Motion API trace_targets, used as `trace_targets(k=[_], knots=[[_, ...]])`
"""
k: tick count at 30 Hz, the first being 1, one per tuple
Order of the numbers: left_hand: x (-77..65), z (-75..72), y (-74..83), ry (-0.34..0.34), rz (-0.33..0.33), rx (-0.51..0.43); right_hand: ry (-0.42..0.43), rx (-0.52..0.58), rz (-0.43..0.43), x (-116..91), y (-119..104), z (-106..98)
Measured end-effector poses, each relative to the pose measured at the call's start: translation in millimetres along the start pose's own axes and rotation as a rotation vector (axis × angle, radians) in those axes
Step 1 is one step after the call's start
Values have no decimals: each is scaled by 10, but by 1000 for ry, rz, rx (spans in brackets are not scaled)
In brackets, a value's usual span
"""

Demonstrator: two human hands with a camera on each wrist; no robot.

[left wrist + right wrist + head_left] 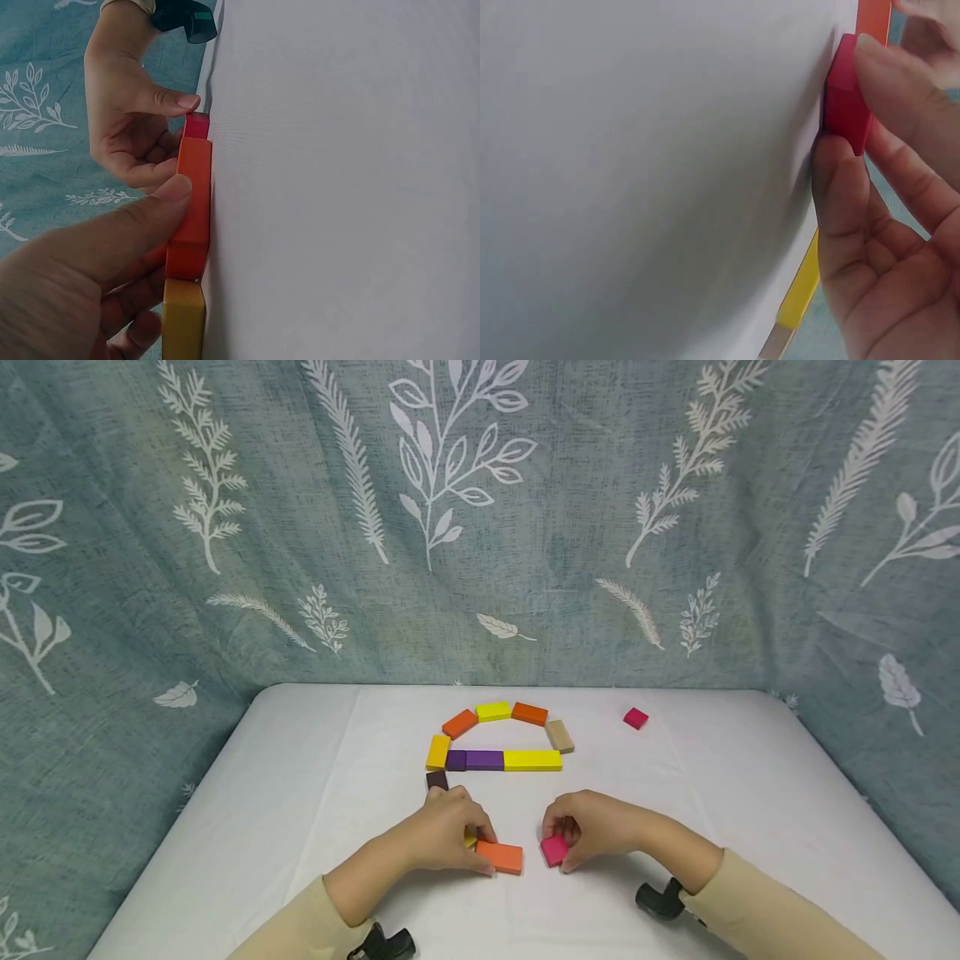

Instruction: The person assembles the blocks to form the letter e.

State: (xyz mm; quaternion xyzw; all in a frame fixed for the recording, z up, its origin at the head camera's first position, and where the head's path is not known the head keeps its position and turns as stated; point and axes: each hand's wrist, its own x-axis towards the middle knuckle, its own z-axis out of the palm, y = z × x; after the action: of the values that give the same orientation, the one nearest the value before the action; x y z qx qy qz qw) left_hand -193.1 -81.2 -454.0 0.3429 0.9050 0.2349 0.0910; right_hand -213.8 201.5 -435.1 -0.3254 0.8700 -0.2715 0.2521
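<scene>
Thumb and fingers of my left hand (446,831) pinch an orange block (501,857) lying on the white table. A yellow block (184,319) touches its end in the left wrist view; the hand mostly covers it in the head view. To the right, my right hand (600,822) pinches a small pinkish-red block (847,94) between thumb and fingers. In the head view a gap separates this block from the orange one. Just beyond the left fingers is a dark brown block (437,780), partly hidden.
Farther back, a purple block (484,761) and a long yellow block (532,761) lie in a straight row. An arch above them includes a tan block (559,736) and an orange block (460,724). One red block (636,718) lies apart at back right. Patterned cloth (570,610) hangs behind.
</scene>
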Motion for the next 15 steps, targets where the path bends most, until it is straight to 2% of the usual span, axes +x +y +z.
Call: trace_targets(k=[15], knots=[[5,6,-2,3,-13,2,-24,6,0,126,-144,119]])
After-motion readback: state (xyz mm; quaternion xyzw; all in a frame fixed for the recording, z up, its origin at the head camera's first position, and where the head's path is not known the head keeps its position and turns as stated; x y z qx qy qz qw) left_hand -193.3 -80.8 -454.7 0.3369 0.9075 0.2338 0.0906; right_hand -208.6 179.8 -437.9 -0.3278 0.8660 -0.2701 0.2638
